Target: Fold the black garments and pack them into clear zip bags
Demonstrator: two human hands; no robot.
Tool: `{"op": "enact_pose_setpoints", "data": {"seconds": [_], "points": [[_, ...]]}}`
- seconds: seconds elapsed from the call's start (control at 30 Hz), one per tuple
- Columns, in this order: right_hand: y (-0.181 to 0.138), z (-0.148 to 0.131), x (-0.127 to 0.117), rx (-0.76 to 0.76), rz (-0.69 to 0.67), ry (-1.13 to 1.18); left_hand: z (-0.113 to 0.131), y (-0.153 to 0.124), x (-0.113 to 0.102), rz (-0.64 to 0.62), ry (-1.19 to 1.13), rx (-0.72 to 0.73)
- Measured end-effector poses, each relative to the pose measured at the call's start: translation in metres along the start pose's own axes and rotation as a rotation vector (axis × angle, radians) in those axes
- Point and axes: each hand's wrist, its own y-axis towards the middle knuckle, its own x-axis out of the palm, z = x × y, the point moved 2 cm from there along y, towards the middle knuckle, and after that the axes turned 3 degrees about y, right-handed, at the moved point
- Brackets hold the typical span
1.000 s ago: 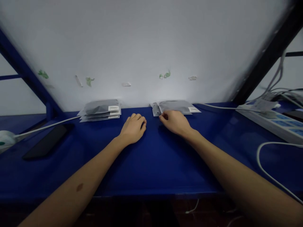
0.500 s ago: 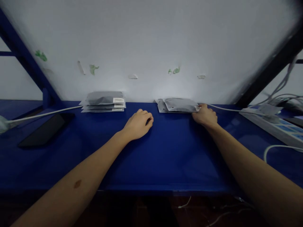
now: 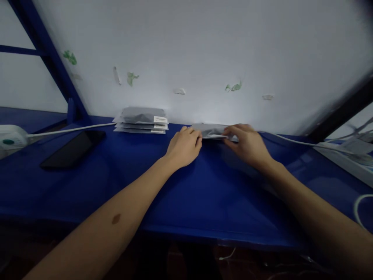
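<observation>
Against the white wall lies a small pile of flat grey plastic packets (image 3: 212, 130), partly hidden by my hands. My left hand (image 3: 185, 146) is at its left end, fingers curled and pressed together around the corner. From the right, my right hand (image 3: 247, 143) has its fingers over the top and its thumb low at the front edge, gripping the pile's right end. A second, neater stack of similar grey packets (image 3: 142, 115) sits to the left, with white printed labels at its right edge, apart from both hands.
A black flat device (image 3: 74, 149) lies on the blue table (image 3: 204, 194) at left, near a white power strip (image 3: 11, 137) with its cable. At right are a grey-white box (image 3: 344, 161) and white cables (image 3: 305, 143). Blue posts flank the wall.
My left hand has moved right onto the left end of the right-hand packets. My right hand has shifted left over their right end. The view has turned slightly right.
</observation>
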Motion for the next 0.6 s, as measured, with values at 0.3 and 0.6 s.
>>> {"op": "enact_pose_setpoints", "data": {"seconds": [0.3, 0.6], "points": [[-0.004, -0.089, -0.011, -0.111, -0.313, 0.348, -0.024, 0.005, 0.006, -0.049, 0.001, -0.09], [0.004, -0.018, -0.002, 0.315, -0.115, 0.172, -0.018, 0.005, 0.006, -0.224, 0.069, -0.057]]}}
